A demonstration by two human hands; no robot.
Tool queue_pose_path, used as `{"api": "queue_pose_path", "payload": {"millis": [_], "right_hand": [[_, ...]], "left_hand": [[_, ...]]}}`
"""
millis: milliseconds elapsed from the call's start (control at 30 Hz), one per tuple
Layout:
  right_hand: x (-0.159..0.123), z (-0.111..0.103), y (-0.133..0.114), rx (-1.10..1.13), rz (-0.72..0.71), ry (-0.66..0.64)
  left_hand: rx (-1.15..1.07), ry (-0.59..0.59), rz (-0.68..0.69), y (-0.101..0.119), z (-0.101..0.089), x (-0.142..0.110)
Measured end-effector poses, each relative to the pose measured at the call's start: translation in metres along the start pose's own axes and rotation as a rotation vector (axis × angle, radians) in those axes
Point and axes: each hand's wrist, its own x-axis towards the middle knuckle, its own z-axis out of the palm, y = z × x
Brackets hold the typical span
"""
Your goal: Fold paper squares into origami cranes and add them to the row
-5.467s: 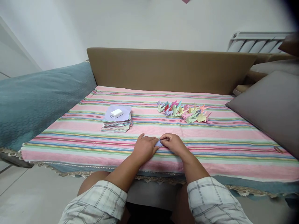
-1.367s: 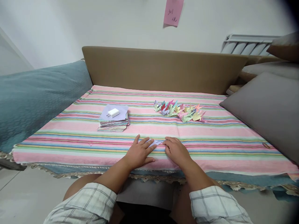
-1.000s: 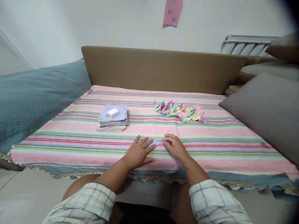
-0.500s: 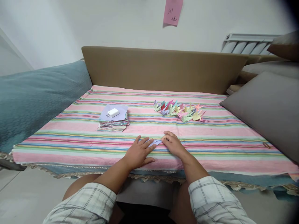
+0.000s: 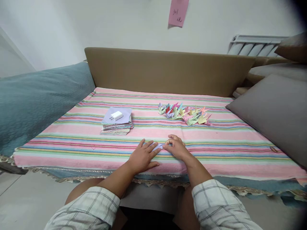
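Note:
A small folded piece of lilac paper (image 5: 157,146) lies on the striped cloth (image 5: 79,153) near the seat's front edge. My left hand (image 5: 144,156) rests flat over its left part with fingers spread, hiding some of it. At the paper's right tip, the thumb and index finger of my right hand (image 5: 176,147) pinch together, the other fingers curled. Farther back sits a cluster of colourful folded paper cranes (image 5: 184,114). To the left is a stack of square paper sheets (image 5: 116,125), a lilac one on top, with a white charger plug (image 5: 116,115) lying on it.
A brown backrest (image 5: 168,72) runs along the rear. The blue-covered armrest (image 5: 45,99) bounds the left side, and grey cushions (image 5: 275,111) lean at the right. A pink note (image 5: 178,13) hangs on the wall, left of a white radiator (image 5: 254,44).
My right hand's thumb and index finger have shifted slightly left along the lilac paper's right tip. The left hand stays pressed on the paper.

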Motion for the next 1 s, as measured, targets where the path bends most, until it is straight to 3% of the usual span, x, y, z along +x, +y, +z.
{"api": "queue_pose_path", "payload": {"millis": [500, 700, 1000], "right_hand": [[0.003, -0.002, 0.001, -0.01, 0.021, -0.024], [0.005, 0.009, -0.004, -0.066, 0.038, 0.128], [0.005, 0.018, 0.006, -0.067, -0.041, 0.208]], "left_hand": [[-0.031, 0.006, -0.015, 0.0, 0.001, -0.001], [-0.015, 0.009, -0.009, 0.0, 0.002, -0.001], [-0.002, 0.001, -0.023, -0.001, 0.004, -0.002]]}}
